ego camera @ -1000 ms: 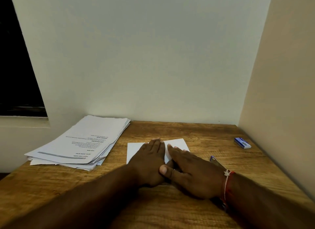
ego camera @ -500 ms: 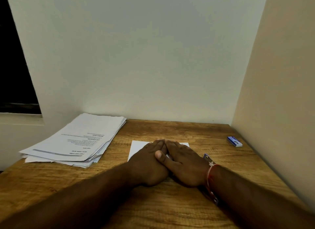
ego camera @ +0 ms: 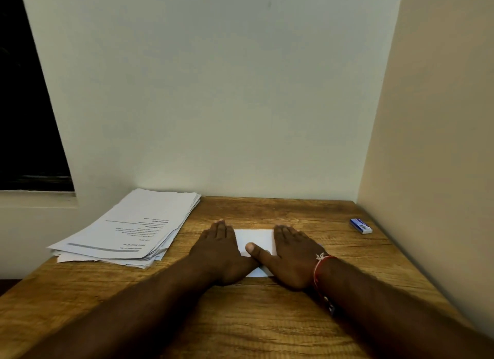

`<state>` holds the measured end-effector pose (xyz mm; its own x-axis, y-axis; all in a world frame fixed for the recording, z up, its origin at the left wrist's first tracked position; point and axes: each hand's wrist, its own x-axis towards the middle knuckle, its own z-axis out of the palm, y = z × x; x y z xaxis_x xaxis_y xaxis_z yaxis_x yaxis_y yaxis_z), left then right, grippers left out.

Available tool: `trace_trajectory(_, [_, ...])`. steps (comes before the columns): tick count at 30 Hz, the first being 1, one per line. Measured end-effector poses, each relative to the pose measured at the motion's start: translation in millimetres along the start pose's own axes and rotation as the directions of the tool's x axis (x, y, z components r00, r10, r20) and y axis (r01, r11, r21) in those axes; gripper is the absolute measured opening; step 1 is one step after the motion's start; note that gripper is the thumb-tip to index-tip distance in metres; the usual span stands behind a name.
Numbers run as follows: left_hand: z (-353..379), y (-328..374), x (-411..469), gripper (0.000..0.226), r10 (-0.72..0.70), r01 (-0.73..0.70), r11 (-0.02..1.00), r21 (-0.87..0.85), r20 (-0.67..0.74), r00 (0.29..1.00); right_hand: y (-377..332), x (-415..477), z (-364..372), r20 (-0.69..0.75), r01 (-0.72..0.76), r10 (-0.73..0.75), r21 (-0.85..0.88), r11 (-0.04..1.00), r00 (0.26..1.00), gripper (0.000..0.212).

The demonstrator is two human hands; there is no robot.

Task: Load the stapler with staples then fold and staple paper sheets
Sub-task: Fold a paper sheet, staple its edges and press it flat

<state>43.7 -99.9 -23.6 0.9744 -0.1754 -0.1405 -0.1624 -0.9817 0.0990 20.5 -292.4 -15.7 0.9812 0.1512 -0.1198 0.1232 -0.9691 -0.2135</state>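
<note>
A folded white paper sheet (ego camera: 255,239) lies flat in the middle of the wooden table (ego camera: 267,318). My left hand (ego camera: 220,249) presses flat on the sheet's left end, fingers straight and pointing away from me. My right hand (ego camera: 291,254) lies flat on its right end, with the thumb stretched across the paper towards the left hand. A red thread band circles my right wrist. A small blue staple box (ego camera: 361,226) sits at the far right near the wall. The stapler is hidden behind my right hand and wrist.
A thick stack of printed sheets (ego camera: 133,230) rests on the table's far left corner, overhanging the edge. Walls close the table at the back and on the right. A dark window sits at the upper left.
My hands were side by side at the middle of the folded sheet; they have slid apart to its left and right ends, uncovering the paper between them. The stapler is now covered.
</note>
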Motion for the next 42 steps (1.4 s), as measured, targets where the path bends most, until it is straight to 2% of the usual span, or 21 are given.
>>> trace_trajectory(5, [1.9, -8.8, -0.4, 0.139, -0.161, 0.161, 0.987, -0.016, -0.059, 0.985, 3.2, 0.0, 0.9, -0.013, -0.043, 0.042, -0.065, 0.997, 0.999, 0.135])
trace_trajectory(8, [0.3, -7.5, -2.0, 0.137, -0.209, 0.211, 0.977, 0.026, -0.082, 0.975, 4.4, 3.0, 3.5, -0.029, -0.085, 0.083, -0.083, 0.993, 0.996, 0.141])
trace_trajectory(10, [-6.6, -5.3, -8.4, 0.131, -0.182, 0.200, 0.973, 0.118, -0.142, 0.973, 5.4, 5.6, 5.1, -0.046, -0.099, 0.095, -0.085, 0.991, 0.994, 0.143])
trace_trajectory(12, [-15.2, -8.0, -8.1, 0.113, -0.105, 0.153, 0.975, 0.161, -0.276, 0.956, 9.1, 7.0, 3.7, -0.079, -0.077, 0.071, -0.073, 0.994, 0.994, 0.138])
trace_trajectory(14, [-22.1, -17.0, -1.4, 0.099, -0.074, 0.106, 0.993, 0.061, -0.391, 0.917, 15.8, 4.8, -2.4, -0.098, -0.027, 0.022, -0.048, 0.998, 0.995, 0.126])
trace_trajectory(15, [-23.6, -23.9, 3.6, 0.098, -0.078, 0.083, 0.997, -0.005, -0.405, 0.911, 19.6, 3.0, -6.5, -0.093, -0.006, 0.004, -0.022, 1.000, 0.996, 0.123])
trace_trajectory(20, [-25.8, -42.4, 14.5, 0.095, 0.056, -0.118, 0.973, -0.200, -0.292, 0.955, 31.8, -0.9, -20.6, -0.011, 0.056, -0.055, 0.127, 0.990, 0.998, 0.131])
trace_trajectory(25, [-34.5, -40.6, 10.9, 0.086, 0.046, -0.079, 0.962, -0.262, -0.128, 0.991, 37.0, 3.6, -17.8, 0.000, 0.122, -0.124, 0.156, 0.980, 0.992, 0.137])
trace_trajectory(28, [-40.6, -44.1, 6.8, 0.058, 0.089, -0.106, 0.951, -0.290, -0.071, 0.993, 37.5, 5.1, -15.7, -0.074, 0.156, -0.143, 0.207, 0.966, 0.987, 0.133])
trace_trajectory(31, [-48.9, -50.1, 5.2, 0.030, 0.126, -0.147, 0.919, -0.366, -0.081, 0.989, 35.6, 2.5, -20.8, -0.200, 0.168, -0.124, 0.222, 0.960, 0.972, 0.114])
trace_trajectory(33, [-57.7, -61.1, 1.7, 0.025, 0.056, -0.122, 0.871, -0.476, -0.151, 0.987, 36.1, -2.5, -28.0, -0.279, 0.169, -0.100, 0.236, 0.957, 0.955, 0.098])
trace_trajectory(35, [-67.7, -81.5, 1.9, 0.024, -0.082, -0.081, 0.800, -0.595, -0.241, 0.967, 40.9, -7.2, -34.0, -0.340, 0.174, -0.079, 0.259, 0.950, 0.937, 0.087])
trace_trajectory(37, [-76.2, -114.7, 10.0, 0.023, -0.271, -0.028, 0.728, -0.685, -0.324, 0.906, 46.6, -9.1, -37.2, -0.344, 0.149, -0.045, 0.283, 0.947, 0.938, 0.098])
trace_trajectory(39, [-79.3, -152.5, 20.7, 0.029, -0.449, 0.129, 0.738, -0.662, -0.339, 0.827, 52.6, -6.2, -36.5, -0.324, 0.089, 0.010, 0.290, 0.953, 0.946, 0.108])
trace_trajectory(42, [-68.7, -194.7, 26.3, 0.030, -0.618, 0.370, 0.714, -0.595, -0.287, 0.732, 59.9, -0.5, -36.5, -0.323, 0.049, 0.059, 0.316, 0.947, 0.945, 0.097])
